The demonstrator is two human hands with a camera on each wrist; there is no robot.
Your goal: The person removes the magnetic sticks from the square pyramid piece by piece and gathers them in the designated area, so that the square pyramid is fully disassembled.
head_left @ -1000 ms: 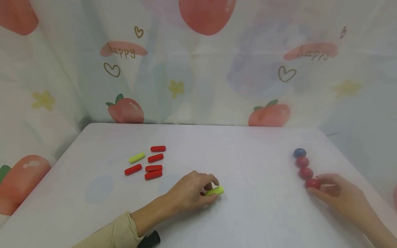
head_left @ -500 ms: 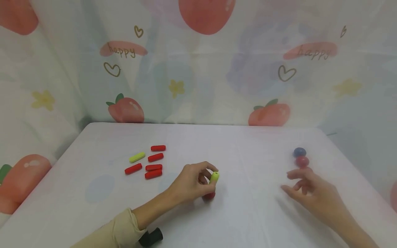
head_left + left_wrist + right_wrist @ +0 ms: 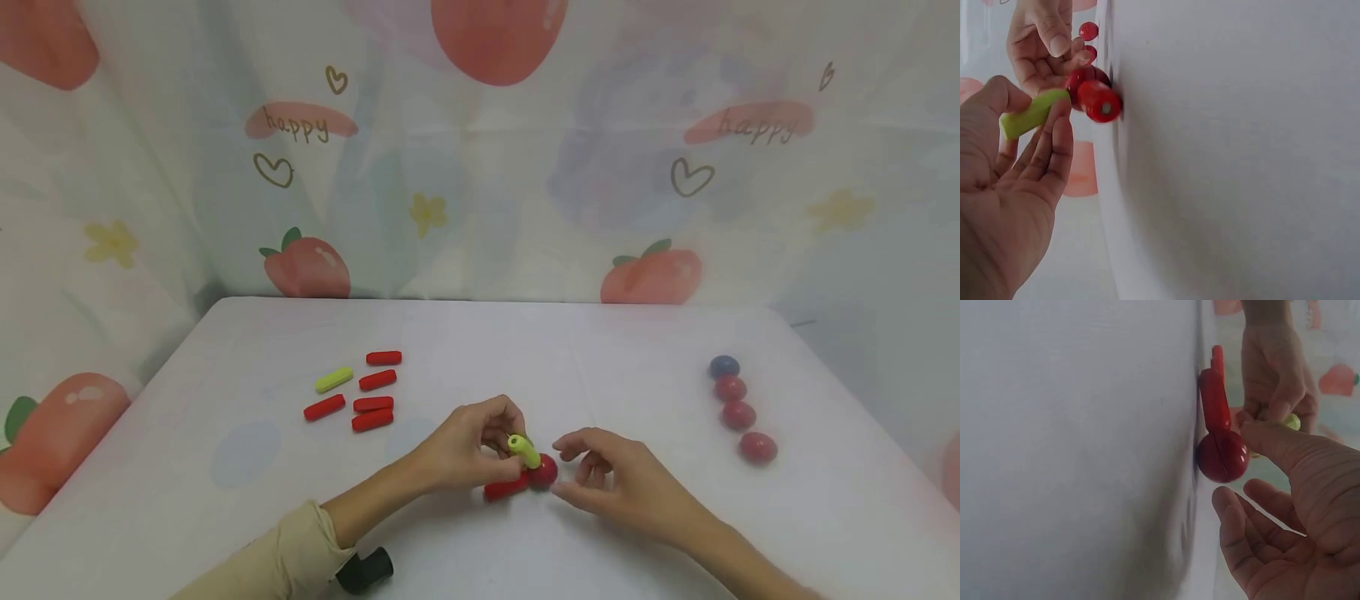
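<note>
Two hands meet near the front middle of the worktop (image 3: 600,350). The left hand (image 3: 465,446) pinches a yellow-green stick (image 3: 524,450) between thumb and fingertips, tilted with its lower end down at a red ball (image 3: 543,471), apparently to join the two. The right hand (image 3: 622,483) has its fingers loosely spread and bent beside the ball, one fingertip touching it as if to keep it from rolling; it clasps nothing. A red stick (image 3: 506,487) lies flat on the worktop with one end against the ball, so the three pieces meet at that one point. Well apart to the left lies a loose group of spare sticks (image 3: 360,392), five red and one yellow-green. Off to the right, a row of balls (image 3: 737,410), one blue and three red, waits near the edge.
</note>
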